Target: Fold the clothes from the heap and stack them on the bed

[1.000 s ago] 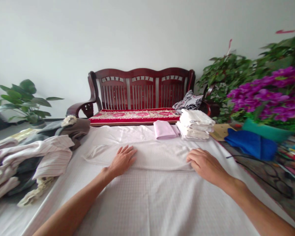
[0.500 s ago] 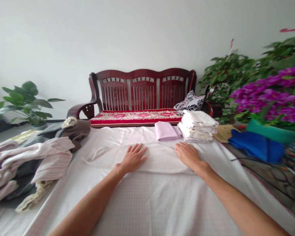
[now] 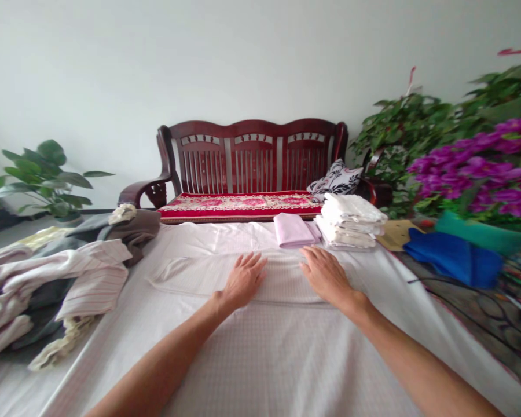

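Long pale cloth [image 3: 283, 282] crosswise beneath both hands [image 3: 243, 281] and between them.

Cloth [image 3: 200, 277] on sheet [image 3: 304, 359], bench [image 3: 252, 152] behind

Cloth [image 3: 283, 281] partly hidden by hands [image 3: 327, 277], flowers [image 3: 481, 165] cropped

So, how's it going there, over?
Left hand, right hand: open, on pale cloth. Pale cloth: long strip, wrinkled left end. Folded pink cloth close beyond, not blocking.
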Demonstrator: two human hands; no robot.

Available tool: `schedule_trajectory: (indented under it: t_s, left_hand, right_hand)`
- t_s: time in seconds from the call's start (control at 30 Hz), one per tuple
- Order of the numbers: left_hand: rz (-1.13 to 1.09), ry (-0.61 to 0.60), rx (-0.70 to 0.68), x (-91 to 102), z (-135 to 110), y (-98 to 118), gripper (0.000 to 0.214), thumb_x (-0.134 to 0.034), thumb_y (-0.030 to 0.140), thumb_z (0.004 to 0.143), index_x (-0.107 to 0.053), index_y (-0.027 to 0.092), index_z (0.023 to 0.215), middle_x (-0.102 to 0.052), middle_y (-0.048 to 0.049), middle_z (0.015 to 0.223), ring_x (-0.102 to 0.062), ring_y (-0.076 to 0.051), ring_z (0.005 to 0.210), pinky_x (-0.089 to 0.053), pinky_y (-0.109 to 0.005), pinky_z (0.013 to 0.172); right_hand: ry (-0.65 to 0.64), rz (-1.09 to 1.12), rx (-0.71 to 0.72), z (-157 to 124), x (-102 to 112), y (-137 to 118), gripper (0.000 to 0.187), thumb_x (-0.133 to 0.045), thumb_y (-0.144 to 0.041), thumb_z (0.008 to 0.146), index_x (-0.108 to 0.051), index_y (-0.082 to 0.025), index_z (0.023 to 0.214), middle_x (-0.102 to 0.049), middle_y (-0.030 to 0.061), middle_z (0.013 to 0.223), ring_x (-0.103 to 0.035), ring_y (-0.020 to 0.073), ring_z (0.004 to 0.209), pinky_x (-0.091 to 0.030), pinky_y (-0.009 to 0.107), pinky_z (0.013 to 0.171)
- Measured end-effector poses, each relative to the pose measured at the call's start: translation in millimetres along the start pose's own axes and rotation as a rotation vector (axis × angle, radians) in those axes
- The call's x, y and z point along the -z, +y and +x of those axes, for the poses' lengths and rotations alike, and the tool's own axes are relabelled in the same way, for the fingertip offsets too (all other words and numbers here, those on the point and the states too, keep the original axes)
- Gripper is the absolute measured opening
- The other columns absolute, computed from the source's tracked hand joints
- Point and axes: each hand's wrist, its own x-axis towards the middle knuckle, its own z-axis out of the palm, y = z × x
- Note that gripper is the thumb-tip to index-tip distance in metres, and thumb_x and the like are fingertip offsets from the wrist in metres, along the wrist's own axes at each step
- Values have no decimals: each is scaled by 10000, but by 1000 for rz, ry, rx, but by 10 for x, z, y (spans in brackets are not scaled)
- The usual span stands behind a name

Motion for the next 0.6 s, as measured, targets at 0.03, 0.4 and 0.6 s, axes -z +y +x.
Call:
schedule_trajectory:
  t_s: [0.03, 0.4, 0.6]
  left_hand:
    - [-22, 3, -34, -12, 0, 88, 490, -301, 407, 1044, -460, 238, 1475, -441, -98, 1560, -353, -287, 1466, -272, -521, 1194]
    - [58, -47, -172, -159, -184, -273, 615, -338, 588, 1004, -339, 303, 1549, -319, -88, 1628, -288, -296, 1495, -230, -527, 1202]
    - [133, 34, -87, -15, -528, -847, 598, -369, 557, 1008, -356, 293, 1545, -346, -91, 1615, -295, -276, 1492, -215, -492, 1214]
  right_hand:
    - [-6, 33, 38, -18, -25, -108, 443, -429, -297, 984, -525, -101, 1370, -580, 183, 1396, -478, 293, 1321, -346, 423, 1083]
    - [-53, -64, 98, -444, -477, 258, 597, -348, -505, 995, -463, -172, 1477, -458, 150, 1539, -386, 291, 1433, -274, 532, 1175]
    - [67, -142, 87, -581, -510, 625, 571, -349, -453, 984, -500, -149, 1443, -527, 170, 1479, -441, 291, 1391, -264, 527, 1174]
